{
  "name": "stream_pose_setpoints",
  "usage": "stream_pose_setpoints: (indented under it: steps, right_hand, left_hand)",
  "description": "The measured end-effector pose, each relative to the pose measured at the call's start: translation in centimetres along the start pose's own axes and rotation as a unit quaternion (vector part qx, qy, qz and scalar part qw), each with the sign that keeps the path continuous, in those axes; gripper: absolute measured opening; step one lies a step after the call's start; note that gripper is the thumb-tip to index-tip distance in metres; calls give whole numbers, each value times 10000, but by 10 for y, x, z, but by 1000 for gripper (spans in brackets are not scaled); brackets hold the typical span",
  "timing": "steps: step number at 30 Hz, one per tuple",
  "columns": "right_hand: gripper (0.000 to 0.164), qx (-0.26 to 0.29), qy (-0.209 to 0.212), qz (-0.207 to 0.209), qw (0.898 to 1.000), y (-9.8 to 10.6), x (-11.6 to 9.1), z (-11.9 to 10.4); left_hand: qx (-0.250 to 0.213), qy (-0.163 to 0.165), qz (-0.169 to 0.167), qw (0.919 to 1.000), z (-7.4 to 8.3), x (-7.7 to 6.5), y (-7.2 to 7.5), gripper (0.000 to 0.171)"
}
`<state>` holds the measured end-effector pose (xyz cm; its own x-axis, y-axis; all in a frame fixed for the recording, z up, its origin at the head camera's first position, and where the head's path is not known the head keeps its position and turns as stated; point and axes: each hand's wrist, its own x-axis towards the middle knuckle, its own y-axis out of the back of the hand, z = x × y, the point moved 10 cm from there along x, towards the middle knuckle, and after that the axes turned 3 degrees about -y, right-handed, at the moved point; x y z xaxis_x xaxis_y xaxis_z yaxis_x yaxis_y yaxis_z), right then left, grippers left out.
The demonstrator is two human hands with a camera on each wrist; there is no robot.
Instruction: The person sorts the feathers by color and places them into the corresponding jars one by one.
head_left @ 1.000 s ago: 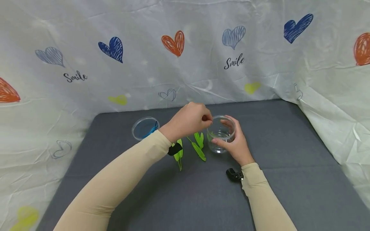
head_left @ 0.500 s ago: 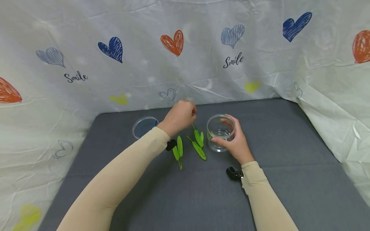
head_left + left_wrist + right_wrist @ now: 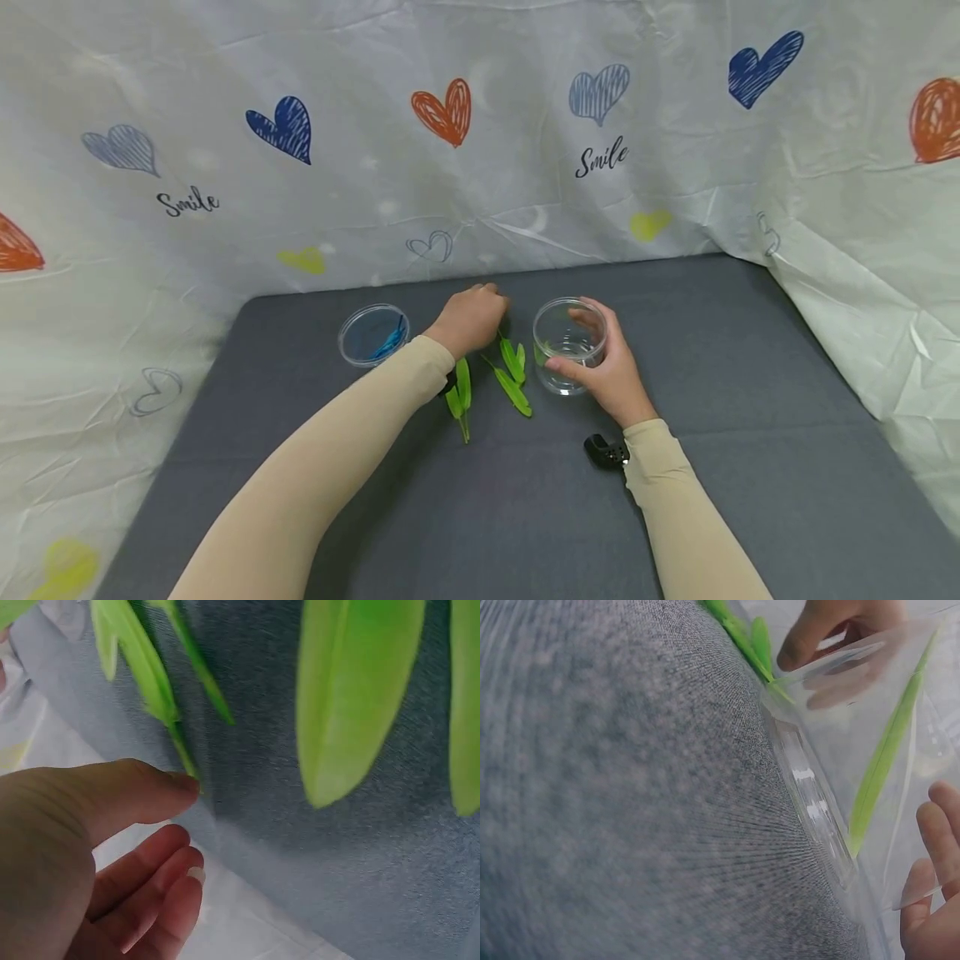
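My left hand (image 3: 471, 318) hovers low over the cloth beside the stem end of a green plastic leaf sprig (image 3: 512, 360). In the left wrist view the thumb tip (image 3: 180, 787) meets that stem's end (image 3: 189, 761), with a gap between thumb and the visible fingers; the index finger is hard to make out. My right hand (image 3: 617, 371) grips a clear round jar (image 3: 558, 385), thumb at the near side, fingers around the far side. Inside the jar stands one narrow green leaf (image 3: 885, 761), seen through its wall. More leaf sprigs lie between the hands.
A clear round lid (image 3: 352, 354) lies at the back left with a blue strand-like item (image 3: 392, 340) on it. Another leaf sprig (image 3: 460, 398) lies partly under my left wrist. A grey cloth (image 3: 525, 500) covers the table; a white printed curtain (image 3: 510, 192) stands behind.
My left hand has left the jar's rim, moved left, and come down to the sprig's stem end at the back. The right hand stays on the jar.
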<state>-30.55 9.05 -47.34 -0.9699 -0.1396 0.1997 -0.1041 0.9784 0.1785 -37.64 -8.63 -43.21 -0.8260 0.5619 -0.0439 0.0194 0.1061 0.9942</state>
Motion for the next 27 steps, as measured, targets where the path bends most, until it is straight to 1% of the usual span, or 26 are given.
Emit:
stream_pose_setpoints:
  steps: [2, 4, 7, 10, 13, 20, 22, 27]
  right_hand:
    - [98, 23, -4, 12, 10000, 0, 0, 0]
    - [98, 38, 6, -5, 10000, -1, 1, 0]
    - [98, 57, -15, -28, 10000, -2, 1, 0]
    - [98, 81, -18, -45, 10000, -1, 1, 2]
    - [98, 87, -6, -25, 10000, 0, 1, 1]
    - [98, -4, 17, 11, 10000, 3, 1, -1]
    - [99, -42, 21, 10, 10000, 2, 1, 0]
    - [101, -2, 33, -1, 10000, 0, 2, 0]
  left_hand:
    - [2, -3, -17, 10000, -3, 1, -4, 31]
    - [-171, 87, -118, 9997, -7, 0, -8, 32]
    - [-609, 287, -337, 9972, -14, -1, -13, 34]
    - [-1075, 452, -503, 9919, -18, -3, -17, 33]
    - [-1251, 476, -571, 9893, -18, -4, -18, 29]
    - [-1028, 210, -667, 9922, -16, -5, -18, 18]
    - [-921, 113, -699, 9932, -15, -6, -18, 19]
    - [-456, -172, -714, 9963, -10, -10, -20, 32]
